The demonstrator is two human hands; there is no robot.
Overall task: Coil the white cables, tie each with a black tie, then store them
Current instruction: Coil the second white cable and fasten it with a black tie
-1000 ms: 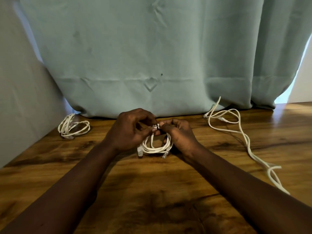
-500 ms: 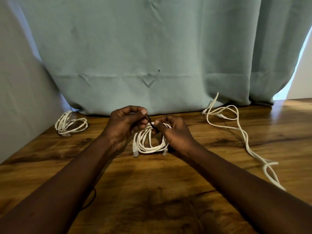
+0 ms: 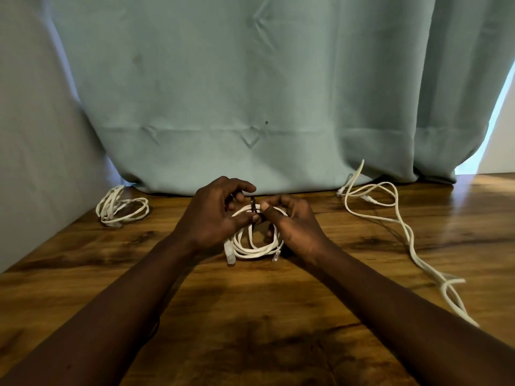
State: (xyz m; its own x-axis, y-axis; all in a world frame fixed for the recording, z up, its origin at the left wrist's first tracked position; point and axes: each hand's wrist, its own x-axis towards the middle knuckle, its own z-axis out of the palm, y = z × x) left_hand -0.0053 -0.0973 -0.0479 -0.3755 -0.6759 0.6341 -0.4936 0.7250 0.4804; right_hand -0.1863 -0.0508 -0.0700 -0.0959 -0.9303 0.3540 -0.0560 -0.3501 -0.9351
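**White cable coil held at the centre of the table, black tie at its top**

White cable coil [image 3: 252,247] lies on the wooden table [image 3: 250,324], in the middle between a person's two bare hands, its two plug ends pointing toward the camera. The left hand [image 3: 214,218] has its fingers curled, and thumb and fingertips close on a black tie [image 3: 253,204] that stands up at the far edge of the coil. The right hand [image 3: 292,222] grips that same far edge, thumb pressed on top of the strands just beside the tie and fingers curled behind them. Whether the tie is fastened cannot be told.

A second coil [image 3: 119,208] of white cable sits well to the left, near the grey wall [image 3: 33,135]. A loose cable [image 3: 401,227], uncoiled, trails along the right side of the table from the hem of the pale green curtain [image 3: 250,93] toward the near edge. Both forearms reach in from the bottom of the head view.
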